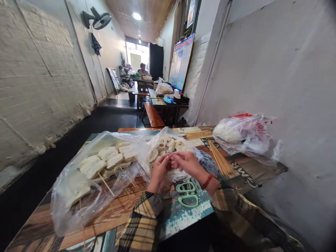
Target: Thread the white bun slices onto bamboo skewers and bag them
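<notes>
My left hand (159, 173) and my right hand (187, 162) meet above the table, fingers pinched together over a clear bag of white pieces (170, 145). What they pinch is too small to make out. A red band circles my right wrist. Left of the hands lies a large plastic bag (78, 185) holding white slices on wooden skewers (110, 159). Green-handled scissors (187, 196) lie on the table just below my hands. A bundle of bare wooden skewers (222, 162) lies to the right.
The patterned wooden table (112, 213) stands against a grey wall on the right. Another tied plastic bag (243, 134) sits at the far right corner. Beyond are a bench (153, 115), more tables with bags, and a seated person (143, 69) far back.
</notes>
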Tool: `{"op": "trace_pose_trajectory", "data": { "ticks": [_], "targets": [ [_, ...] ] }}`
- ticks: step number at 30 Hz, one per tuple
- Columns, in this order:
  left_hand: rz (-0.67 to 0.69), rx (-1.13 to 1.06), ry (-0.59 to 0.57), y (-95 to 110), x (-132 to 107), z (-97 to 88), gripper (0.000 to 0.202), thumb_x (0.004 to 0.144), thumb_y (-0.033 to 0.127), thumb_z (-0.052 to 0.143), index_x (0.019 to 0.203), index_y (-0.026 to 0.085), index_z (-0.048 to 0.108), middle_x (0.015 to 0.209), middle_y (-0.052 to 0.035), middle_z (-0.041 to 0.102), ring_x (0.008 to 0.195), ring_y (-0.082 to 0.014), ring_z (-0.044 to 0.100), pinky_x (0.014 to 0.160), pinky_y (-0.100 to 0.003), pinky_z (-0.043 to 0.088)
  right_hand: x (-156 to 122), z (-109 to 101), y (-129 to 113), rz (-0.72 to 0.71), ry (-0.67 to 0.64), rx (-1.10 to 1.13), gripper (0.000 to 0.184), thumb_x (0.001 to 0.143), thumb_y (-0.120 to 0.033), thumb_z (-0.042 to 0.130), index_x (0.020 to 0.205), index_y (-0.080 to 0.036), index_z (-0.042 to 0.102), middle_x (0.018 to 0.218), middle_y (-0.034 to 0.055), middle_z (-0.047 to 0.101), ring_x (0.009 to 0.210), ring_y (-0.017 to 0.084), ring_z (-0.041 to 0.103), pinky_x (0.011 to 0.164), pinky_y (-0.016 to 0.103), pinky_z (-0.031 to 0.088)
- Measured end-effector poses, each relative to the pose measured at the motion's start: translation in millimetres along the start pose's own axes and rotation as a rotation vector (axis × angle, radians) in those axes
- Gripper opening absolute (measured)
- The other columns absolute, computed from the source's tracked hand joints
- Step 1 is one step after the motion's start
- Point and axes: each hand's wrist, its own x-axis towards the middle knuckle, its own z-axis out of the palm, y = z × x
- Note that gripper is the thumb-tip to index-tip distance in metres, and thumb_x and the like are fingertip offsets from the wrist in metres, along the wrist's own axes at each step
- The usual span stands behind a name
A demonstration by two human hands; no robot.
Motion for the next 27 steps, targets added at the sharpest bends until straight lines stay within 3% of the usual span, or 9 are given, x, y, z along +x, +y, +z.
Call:
{"op": "trace_pose_trajectory", "data": {
  "ticks": [5,7,9,13,20,27],
  "targets": [
    [-0.01,0.014,0.049,7,-6,7.2,0.045,0.06,0.035,0.085,0.094,0.012,0.065,0.077,-0.0039,0.071,0.062,-0.0124,0.064,0.06,-0.025,0.052,-19,-100,92,0.217,0.246,-0.04,0.037,0.097,-0.04,0.043,0.107,-0.012,0.065,0.066,-0.0017,0.062,0.049,0.009,0.054,0.048,0.02,0.044],
    [-0.004,0.03,0.043,9,-7,9.0,0.043,0.063,0.033,0.084,0.095,0.012,0.065,0.078,-0.0044,0.071,0.062,-0.0127,0.065,0.06,-0.025,0.052,-27,-128,123,0.297,0.265,-0.102,0.034,0.097,-0.041,0.048,0.103,-0.012,0.065,0.072,0.0004,0.065,0.056,0.01,0.059,0.054,0.023,0.05],
    [-0.006,0.047,0.051,9,-7,9.8,0.04,0.065,0.031,0.082,0.095,0.012,0.065,0.077,-0.0047,0.071,0.063,-0.0132,0.065,0.061,-0.025,0.053,-33,-146,147,0.358,0.25,-0.183,0.028,0.096,-0.037,0.056,0.11,-0.014,0.063,0.095,0.0036,0.068,0.075,0.013,0.065,0.068,0.029,0.056],
    [-0.008,0.09,0.095,9,-6,9.1,0.036,0.068,0.029,0.08,0.095,0.012,0.066,0.077,-0.0054,0.071,0.062,-0.0134,0.065,0.061,-0.026,0.055,-32,-153,176,0.427,0.208,-0.374,0.032,0.094,-0.035,0.06,0.121,-0.017,0.06,0.121,0.0074,0.063,0.101,0.02,0.064,0.085,0.04,0.055],
    [0.005,0.123,0.08,9,-6,4.9,0.038,0.067,0.028,0.081,0.098,0.012,0.066,0.082,-0.0069,0.072,0.064,-0.0132,0.066,0.059,-0.024,0.054,-12,-133,190,0.501,0.198,-0.648,0.032,0.094,-0.034,0.059,0.122,-0.018,0.06,0.124,0.0079,0.062,0.105,0.021,0.063,0.089,0.042,0.054],
    [0.009,0.11,0.071,7,-6,4.2,0.042,0.065,0.031,0.083,0.097,0.011,0.065,0.079,-0.0058,0.071,0.062,-0.0121,0.065,0.059,-0.023,0.052,-12,-147,200,0.56,0.152,-0.808,0.032,0.094,-0.034,0.06,0.122,-0.017,0.059,0.122,0.0079,0.062,0.102,0.02,0.064,0.087,0.041,0.055]
  ]
}}
